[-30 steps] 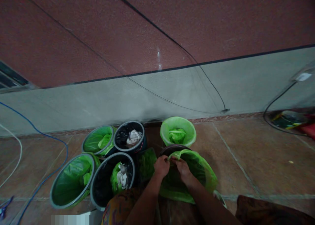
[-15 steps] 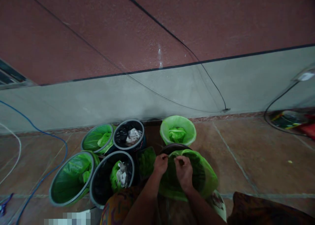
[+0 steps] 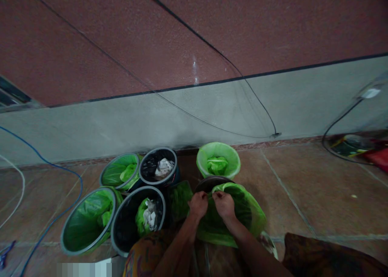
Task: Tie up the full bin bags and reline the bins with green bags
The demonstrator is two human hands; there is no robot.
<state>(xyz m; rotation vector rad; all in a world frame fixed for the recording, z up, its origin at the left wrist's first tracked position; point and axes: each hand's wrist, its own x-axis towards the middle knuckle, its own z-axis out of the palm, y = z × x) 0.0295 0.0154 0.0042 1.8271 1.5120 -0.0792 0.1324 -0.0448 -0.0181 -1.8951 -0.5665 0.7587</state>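
Green liner (image 3: 256, 214) pinched at its edge

Just in front of the light-green bin (image 3: 233, 160), the liner's edge is pinched by fingertips of the left hand (image 3: 199, 204) and right hand (image 3: 224, 205). Left of that bin, four lined bins (image 3: 80, 224) are grouped.

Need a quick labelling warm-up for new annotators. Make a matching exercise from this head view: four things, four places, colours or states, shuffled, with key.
Things:
1. green liner
2. blue cable
3. upper wall
4. front black-lined bin

Matches:
A. reddish brown
B. holds a green and white bundle
C. at the fingertips of left hand and right hand
D. far left of the picture

Pairs: 1-C, 2-D, 3-A, 4-B
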